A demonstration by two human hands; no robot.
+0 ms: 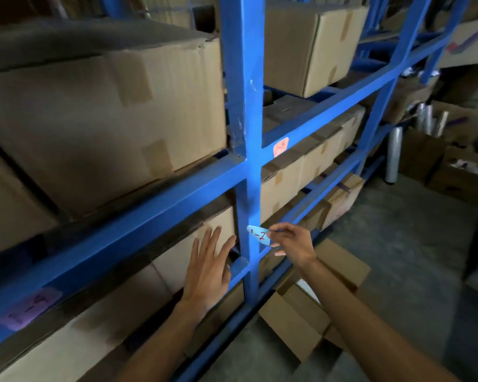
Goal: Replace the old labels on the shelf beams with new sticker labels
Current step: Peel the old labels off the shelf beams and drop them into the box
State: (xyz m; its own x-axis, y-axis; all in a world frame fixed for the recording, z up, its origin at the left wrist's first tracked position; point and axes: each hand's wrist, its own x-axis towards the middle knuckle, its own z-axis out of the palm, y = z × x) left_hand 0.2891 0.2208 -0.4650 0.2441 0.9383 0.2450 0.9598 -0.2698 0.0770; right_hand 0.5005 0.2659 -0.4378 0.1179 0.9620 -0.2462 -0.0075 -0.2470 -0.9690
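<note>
A: Head view, starting at the pinch: what is the right hand doing?

B: Its thumb and forefinger are closed on a pale blue label with "1-2" written on it in red. The label sits against the blue upright post, near where a lower beam meets it. I cannot tell whether it is stuck down or partly lifted.

A: And the left hand?

B: Fingers spread wide, holding nothing. The palm lies flat on the front of a cardboard box just left of the post, and the fingertips reach toward the post.

A: Any other labels on the rack?

B: An orange label on the beam up and to the right of the post, and a purple label on the beam at far left, with red writing I cannot read for certain.

A: What else is around?

B: Cardboard boxes fill the shelves. An open box rests on the concrete floor below the right forearm, and rolls of clear film stand at far right.
</note>
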